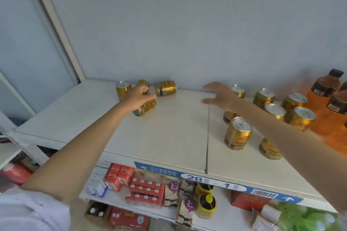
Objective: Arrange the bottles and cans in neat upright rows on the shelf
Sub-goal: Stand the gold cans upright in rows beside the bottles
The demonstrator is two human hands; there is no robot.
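White shelf point(169, 133) top, seam point(208, 133) down the middle as landmark. Left of the seam, near the back wall: left hand point(138, 97) has its fingers curled round a gold can lying on its side point(145, 108), grip clamped on it, can tilted with its base toward the shelf front. Behind that hand, one gold can upright point(123, 88) at far left, another gold can point(143, 83) partly hidden by the fingers, can't tell upright or tipped. A fourth toppled can point(165, 88) lies on its side just left of the seam, near the wall.

Right hand point(218, 95) hovers over the seam, fingers spread and straight, grip apart, holding nothing. Right of the seam: cluster of upright gold cans, the nearest one point(238, 133) close to the seam, more behind and beside it, some partly hidden by the right forearm. Far right of the seam, orange drink bottles point(324, 90) with dark caps, upright, just beside the cans.

Blue label strip point(216, 182) on the shelf's front edge below the seam. Lower shelf holds red cartons point(120, 176) and yellow-lidded jars point(206, 204).
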